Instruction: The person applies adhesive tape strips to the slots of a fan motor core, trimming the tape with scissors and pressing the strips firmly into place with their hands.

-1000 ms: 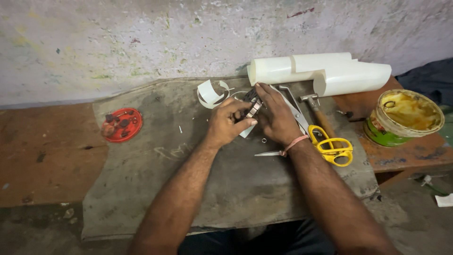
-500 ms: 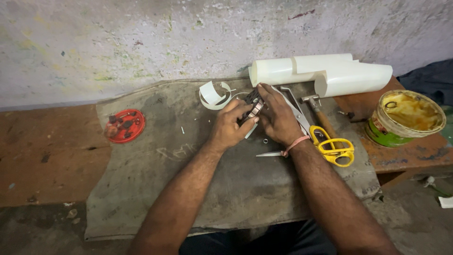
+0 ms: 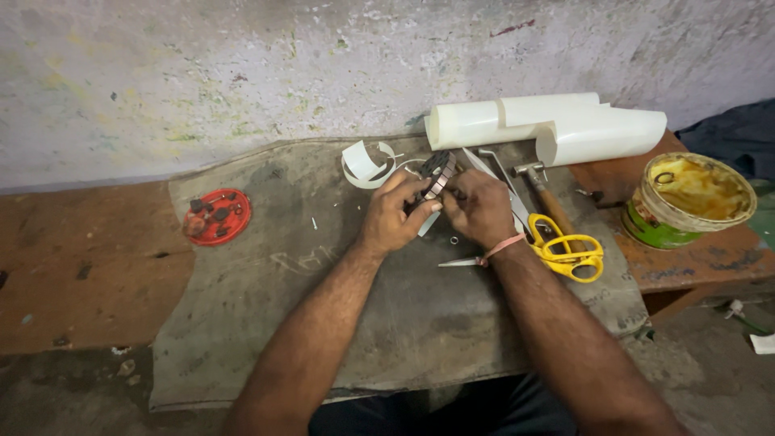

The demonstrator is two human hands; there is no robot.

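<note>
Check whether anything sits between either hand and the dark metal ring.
Nothing visible does. The left hand and right hand both grip the dark metal ring directly, above the grey mat.

the dark ring-shaped metal part (image 3: 437, 173), ribbed with pale slots around its edge, stands tilted on its rim above the grey mat, near the far edge. the left hand (image 3: 395, 211) grips its lower side with fingers curled around it, while the right hand (image 3: 479, 207) pinches it from the other side. a thin white strip (image 3: 429, 223) hangs down from the part between the two hands.
</note>
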